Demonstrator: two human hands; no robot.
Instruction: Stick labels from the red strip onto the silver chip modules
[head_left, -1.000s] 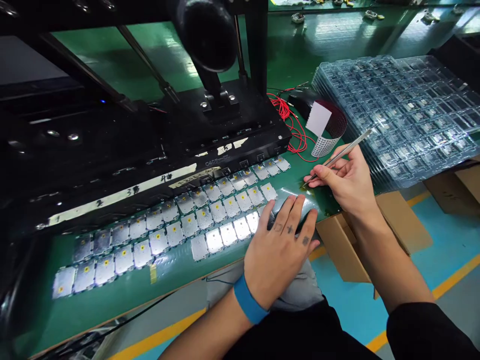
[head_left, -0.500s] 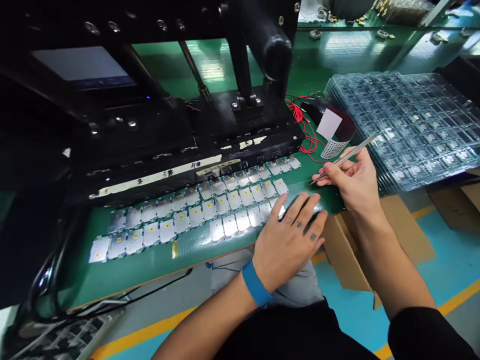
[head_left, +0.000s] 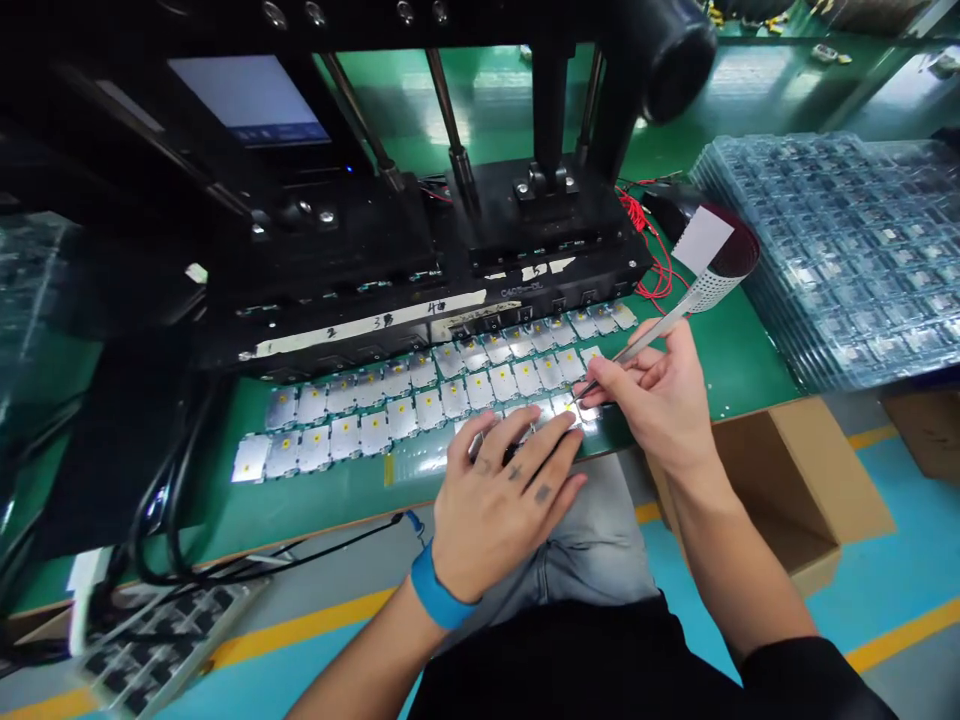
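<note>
Here was the right hand, pinching tweezers, their tip right at a yellow dot on a metal plate in the row farthest from the black machine! The left hand spread its fingers over that same row, gripping nothing visible. The two rows nearer the machine looked dotted nearly throughout; the covered one seemed the unfinished part, how much I couldn't tell. Green tabletop stretched around the machine; right of it came red wires, a curled strip, then stacked clear trays. Front right of it, a cardboard box gaped above blue floor.
</note>
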